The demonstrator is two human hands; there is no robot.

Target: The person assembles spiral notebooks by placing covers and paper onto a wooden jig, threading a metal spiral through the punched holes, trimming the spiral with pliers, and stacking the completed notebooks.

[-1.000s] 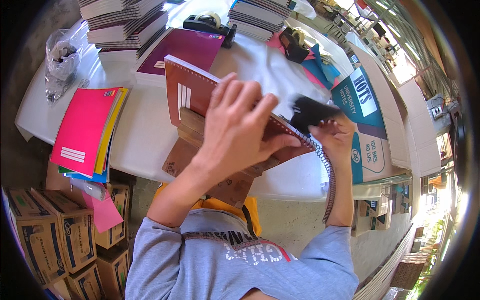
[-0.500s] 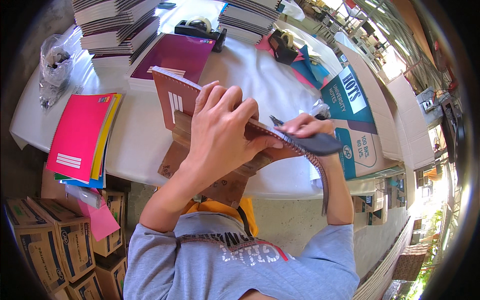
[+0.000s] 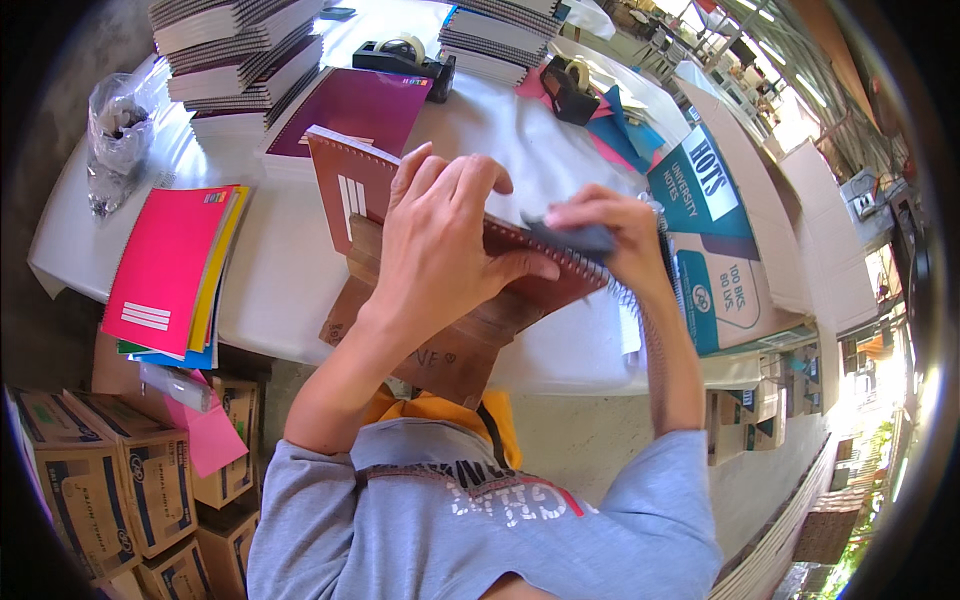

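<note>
A brown-red notebook [image 3: 331, 195] stands on its edge with its punched, bound edge facing up. My left hand [image 3: 440, 230] is closed round it near the middle, thumb on the near side and fingers over the top edge. My right hand [image 3: 615, 225], somewhat blurred, grips dark-handled pliers [image 3: 580, 238] at the notebook's right end; their tips are unclear. A dark spiral coil [image 3: 585, 266] runs along the bound edge, and its loose end dangles beyond the right corner. Under the notebook is a brown wood-like stand [image 3: 440, 375] with handwriting on it.
Tall stacks of spiral notebooks [image 3: 235, 70] and a purple notebook [image 3: 360, 110] stand at the back. Tape dispensers [image 3: 405, 60] sit behind. Colourful notebooks [image 3: 165, 265] and a plastic bag [image 3: 120, 140] lie left, an open carton [image 3: 715, 240] right, more cartons [image 3: 150, 480] lower left.
My right hand and the pliers have moved left and up along the bound edge, and the handles have turned. Less of the loose coil shows. My left hand stays closed on the notebook.
</note>
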